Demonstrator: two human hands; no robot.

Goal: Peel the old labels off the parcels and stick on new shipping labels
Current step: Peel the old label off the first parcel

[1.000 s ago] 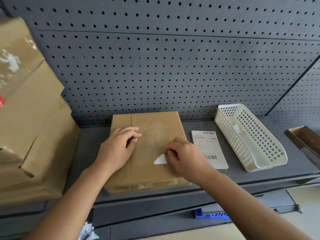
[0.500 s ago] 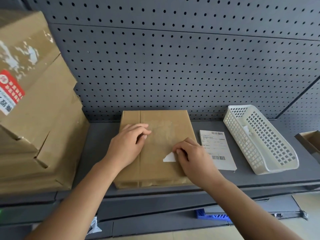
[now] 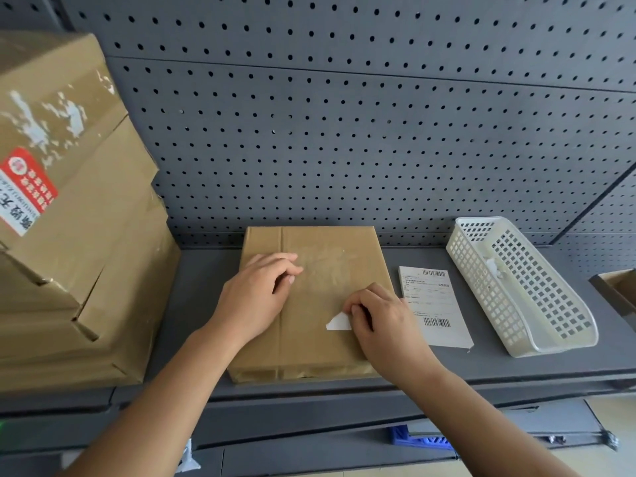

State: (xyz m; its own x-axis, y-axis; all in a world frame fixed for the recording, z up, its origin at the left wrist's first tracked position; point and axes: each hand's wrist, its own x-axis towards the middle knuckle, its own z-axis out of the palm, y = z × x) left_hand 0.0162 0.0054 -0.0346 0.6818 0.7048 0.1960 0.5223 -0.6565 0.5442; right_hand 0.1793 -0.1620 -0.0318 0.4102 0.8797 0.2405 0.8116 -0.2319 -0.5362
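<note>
Nothing much shifts: my left hand point(image 3: 256, 297) still presses the parcel point(image 3: 311, 297) flat, right hand point(image 3: 382, 323) pinching the white label scrap point(image 3: 339, 322).

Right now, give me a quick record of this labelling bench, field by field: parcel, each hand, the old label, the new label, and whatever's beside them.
parcel: flat brown parcel lying on the grey shelf
left hand: left hand resting on the parcel's top, steadying it
right hand: right hand picking at a white label scrap
old label: mostly gone, faint residue plus that scrap
new label: printed shipping label lying right of the parcel
right side: white basket
left side: stacked cardboard boxes
</note>
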